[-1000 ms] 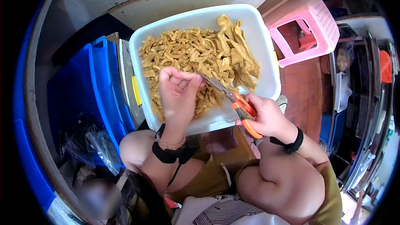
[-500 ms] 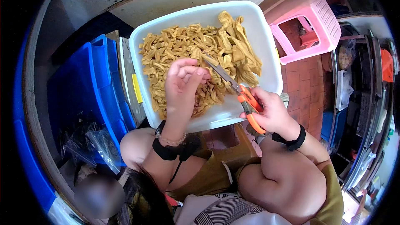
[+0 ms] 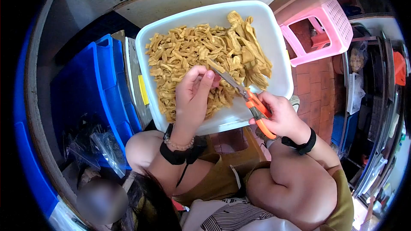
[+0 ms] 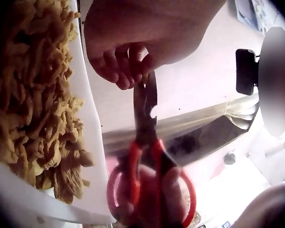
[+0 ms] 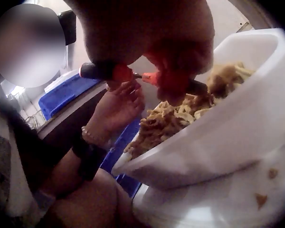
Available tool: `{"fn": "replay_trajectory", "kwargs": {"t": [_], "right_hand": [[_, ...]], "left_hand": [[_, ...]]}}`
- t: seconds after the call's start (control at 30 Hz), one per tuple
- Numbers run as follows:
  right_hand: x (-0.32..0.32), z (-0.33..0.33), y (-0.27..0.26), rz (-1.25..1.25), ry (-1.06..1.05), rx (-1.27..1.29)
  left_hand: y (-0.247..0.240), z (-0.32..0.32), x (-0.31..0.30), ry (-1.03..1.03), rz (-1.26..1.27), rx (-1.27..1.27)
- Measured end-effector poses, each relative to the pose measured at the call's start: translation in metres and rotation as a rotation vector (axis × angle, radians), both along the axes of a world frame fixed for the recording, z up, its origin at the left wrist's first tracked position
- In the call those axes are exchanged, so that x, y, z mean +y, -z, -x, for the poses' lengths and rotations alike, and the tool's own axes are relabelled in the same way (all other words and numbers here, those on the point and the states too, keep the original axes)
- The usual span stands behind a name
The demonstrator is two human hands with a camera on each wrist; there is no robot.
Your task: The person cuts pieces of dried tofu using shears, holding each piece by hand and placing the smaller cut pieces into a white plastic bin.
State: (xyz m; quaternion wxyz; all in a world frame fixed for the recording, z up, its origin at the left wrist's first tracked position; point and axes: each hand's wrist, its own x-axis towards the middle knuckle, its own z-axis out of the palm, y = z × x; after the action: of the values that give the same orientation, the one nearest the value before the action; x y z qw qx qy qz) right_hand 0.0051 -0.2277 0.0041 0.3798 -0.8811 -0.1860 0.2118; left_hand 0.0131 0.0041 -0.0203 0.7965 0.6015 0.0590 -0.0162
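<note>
Orange-handled metal scissors (image 3: 245, 94) overhang wrinkled tan strips (image 3: 184, 53).

The head view looks forward and down from above the near edge of the white tub (image 3: 280, 75), far enough off to frame nearly all of it. The left wrist view sits close to the left hand (image 3: 192, 96) and faces the right hand (image 3: 280, 117), with the tub's rim at frame left. The right wrist view, low and near, looks past the tub's outer wall toward the left hand. Both wrist views share the scissors (image 4: 146, 130) and the yellow strips (image 4: 38, 109).
</note>
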Motion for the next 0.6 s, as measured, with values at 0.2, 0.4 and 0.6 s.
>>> {"fn": "replay_trajectory", "kwargs": {"t": [0.2, 0.4, 0.6], "right_hand": [[0.002, -0.002, -0.006, 0.01, -0.034, -0.005], [-0.002, 0.0, 0.002, -0.034, -0.023, 0.004], [-0.001, 0.003, 0.006, -0.041, 0.017, -0.036]], "left_hand": [[-0.001, 0.001, 0.0, -0.053, -0.098, -0.034], [-0.001, 0.001, -0.002, -0.06, -0.106, -0.035], [0.002, -0.001, -0.001, -0.093, -0.085, 0.018]]}}
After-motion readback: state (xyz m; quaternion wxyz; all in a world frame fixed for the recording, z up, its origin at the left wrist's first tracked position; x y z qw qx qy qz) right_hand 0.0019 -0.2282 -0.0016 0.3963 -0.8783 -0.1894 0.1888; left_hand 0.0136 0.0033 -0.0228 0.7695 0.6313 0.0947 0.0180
